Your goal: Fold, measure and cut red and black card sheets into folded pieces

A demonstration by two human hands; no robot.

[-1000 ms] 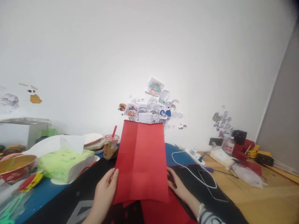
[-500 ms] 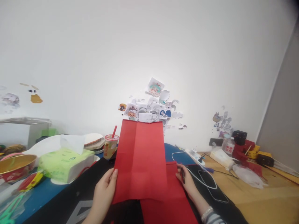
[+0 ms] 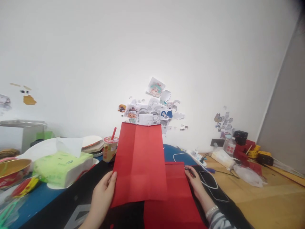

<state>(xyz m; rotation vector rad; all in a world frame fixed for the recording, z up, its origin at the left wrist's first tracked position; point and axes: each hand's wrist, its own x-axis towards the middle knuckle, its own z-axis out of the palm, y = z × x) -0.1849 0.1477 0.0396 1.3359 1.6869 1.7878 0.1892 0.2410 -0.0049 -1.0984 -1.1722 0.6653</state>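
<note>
My left hand (image 3: 103,193) is closed on the lower left edge of a red sheet of paper (image 3: 140,162), thumb in front. The sheet stands raised and tilted, with upright crease lines and a narrow dark fold along its top. Behind and to the right lies a second red sheet (image 3: 176,197), partly covered by the first. At that sheet's upper right edge my right hand (image 3: 193,179) is closed around a slim dark pen (image 3: 191,172), whose tip I cannot make out. Both sheets are over a black mat (image 3: 95,181).
At left stand a green tissue pack (image 3: 63,168), a red bowl (image 3: 14,171) and green scissors (image 3: 8,211). A drink cup with a straw (image 3: 110,149) is behind the raised sheet. On the right are a phone (image 3: 215,189), a white cable (image 3: 211,184) and a power strip (image 3: 196,157).
The raised red sheet has shifted slightly left with my left hand, showing more of the second sheet. My right hand has moved slightly right, still holding the pen. The whole view has shifted a little.
</note>
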